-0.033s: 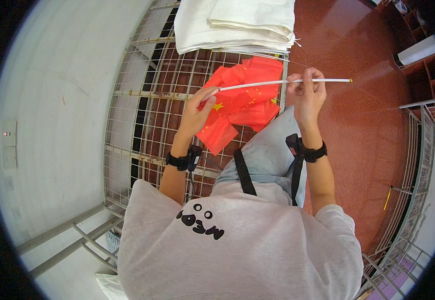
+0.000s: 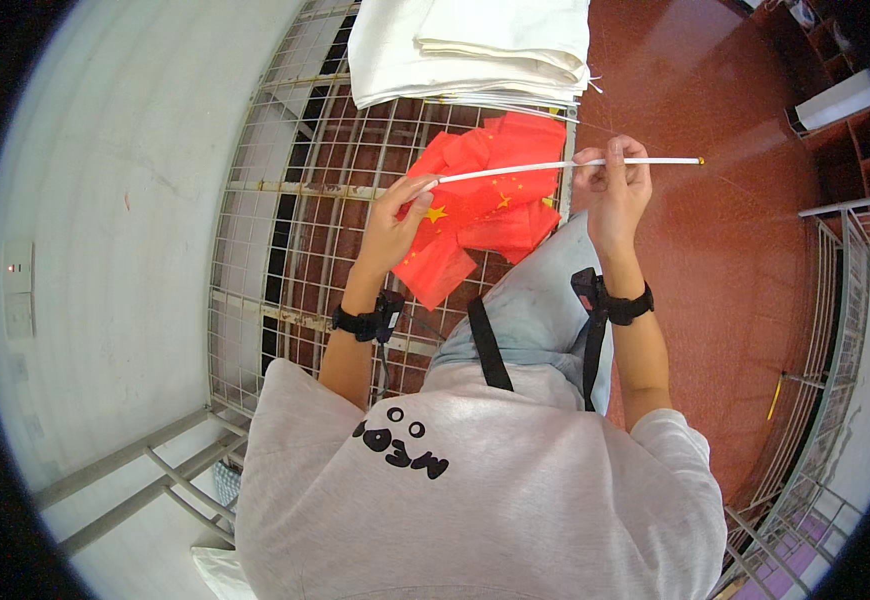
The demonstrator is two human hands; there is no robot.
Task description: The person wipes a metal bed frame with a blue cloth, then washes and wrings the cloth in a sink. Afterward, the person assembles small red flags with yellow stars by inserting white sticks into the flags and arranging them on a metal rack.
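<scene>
I observe my right hand (image 2: 612,190) raised over my lap, its fingers closed together around a thin white plastic rod (image 2: 565,165), gripping it a little past the middle. The rod runs nearly level across the view; its free end points to my right over the reddish-brown polished floor (image 2: 735,260) and carries a small yellow tip. My left hand (image 2: 392,225) is closed on the rod's opposite end, thumb and fingertips pinched where the rod meets a bunch of red fabric flags with yellow stars (image 2: 485,205). The flags lie crumpled in a heap just beneath the rod, between my two hands, resting partly on my light blue trouser knee (image 2: 535,310) and partly against a rusted white wire-mesh rack (image 2: 295,210). A stack of folded cream-white cloth (image 2: 475,45) sits on the rack's far end, just beyond the flags and apart from both hands. Each wrist bears a black strap band (image 2: 360,322). A pale painted wall (image 2: 105,230) fills the left side of the view.
</scene>
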